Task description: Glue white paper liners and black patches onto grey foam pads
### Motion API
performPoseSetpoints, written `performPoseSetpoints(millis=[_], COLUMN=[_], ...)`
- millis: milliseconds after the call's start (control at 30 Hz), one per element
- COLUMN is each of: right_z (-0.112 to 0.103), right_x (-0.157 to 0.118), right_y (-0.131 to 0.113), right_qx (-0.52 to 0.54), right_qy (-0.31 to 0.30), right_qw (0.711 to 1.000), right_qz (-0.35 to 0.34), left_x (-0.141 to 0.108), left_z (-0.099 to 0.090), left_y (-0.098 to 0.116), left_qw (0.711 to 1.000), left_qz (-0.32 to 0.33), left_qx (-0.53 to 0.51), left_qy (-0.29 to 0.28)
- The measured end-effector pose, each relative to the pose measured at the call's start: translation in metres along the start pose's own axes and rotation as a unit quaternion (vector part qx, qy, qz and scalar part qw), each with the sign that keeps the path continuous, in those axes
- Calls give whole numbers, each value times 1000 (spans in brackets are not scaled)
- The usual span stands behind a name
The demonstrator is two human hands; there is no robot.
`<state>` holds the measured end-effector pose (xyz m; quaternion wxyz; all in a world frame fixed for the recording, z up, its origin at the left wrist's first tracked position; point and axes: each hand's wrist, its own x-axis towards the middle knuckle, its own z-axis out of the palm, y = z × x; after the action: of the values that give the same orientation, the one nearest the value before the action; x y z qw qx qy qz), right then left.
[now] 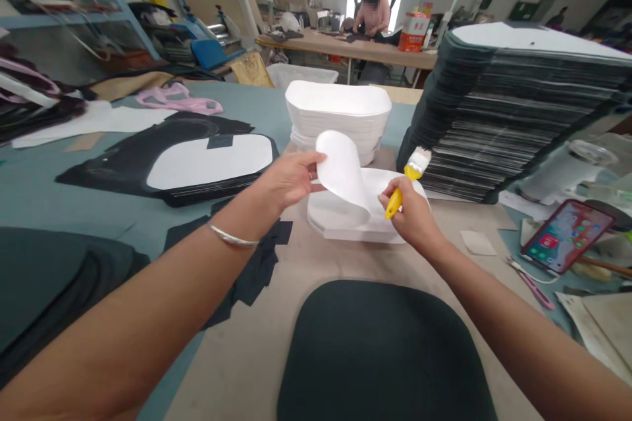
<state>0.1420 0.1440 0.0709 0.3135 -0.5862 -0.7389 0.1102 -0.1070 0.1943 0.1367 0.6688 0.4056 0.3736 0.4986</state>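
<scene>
My left hand (299, 179) pinches the left edge of a thin white sheet (340, 168), which curls up from a low white stack (360, 233). Closed around the yellow handle of a brush (412, 171) is my right hand (407, 209), over the right part of that stack; the pale bristles point up and away. Behind them stands a taller stack of white pieces (338, 115). A dark rounded panel (385, 348) lies flat on the brown board (247, 368) nearest me.
At the right rises a tall dark stack (513, 112), with a phone (567, 237) and a pink-handled tool (536, 286) before it. Dark scraps (257, 263) and dark panels with a white piece (212, 161) lie left. A person (372, 13) works at a far table.
</scene>
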Motion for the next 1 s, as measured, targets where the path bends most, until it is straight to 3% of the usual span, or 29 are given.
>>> performPoseSetpoints(millis=[67, 167, 233, 300, 600, 667, 733, 767, 833, 900, 1000], right_z=[7, 20, 25, 26, 2, -8, -19, -25, -36, -48, -70], right_x=[-4, -9, -10, -10, -41, -53, -63, -68, -77, -86, -109], right_y=[3, 2, -1, -5, -33, -37, -38, -36, -30, -19, 2], right_qx=[-63, -74, -69, -50, 173, 300, 452, 507, 545, 531, 451], right_qy=[-47, -63, -61, -53, -36, -31, -25, -18, 15, 68, 155], right_qw=[997, 995, 996, 997, 984, 953, 888, 856, 829, 835, 871], right_qz=[5, -5, -10, -8, 11, 42, 84, 101, 125, 131, 113], left_x=[-17, -54, -79, -97, -123, -131, -138, -142, -146, -150, -155], left_z=[-17, -28, -22, -9, 75, 89, 98, 100, 98, 87, 58], left_y=[39, 96, 121, 131, 98, 92, 87, 84, 79, 73, 57], left_qw=[999, 989, 980, 975, 978, 980, 983, 983, 982, 982, 987], left_qz=[34, 147, 197, 220, 198, 182, 159, 149, 145, 153, 135], left_qx=[-17, 3, 27, 38, -36, -45, -46, -42, -19, 16, 76], left_qy=[19, 25, 11, 2, -59, -66, -81, -94, -119, -111, -29])
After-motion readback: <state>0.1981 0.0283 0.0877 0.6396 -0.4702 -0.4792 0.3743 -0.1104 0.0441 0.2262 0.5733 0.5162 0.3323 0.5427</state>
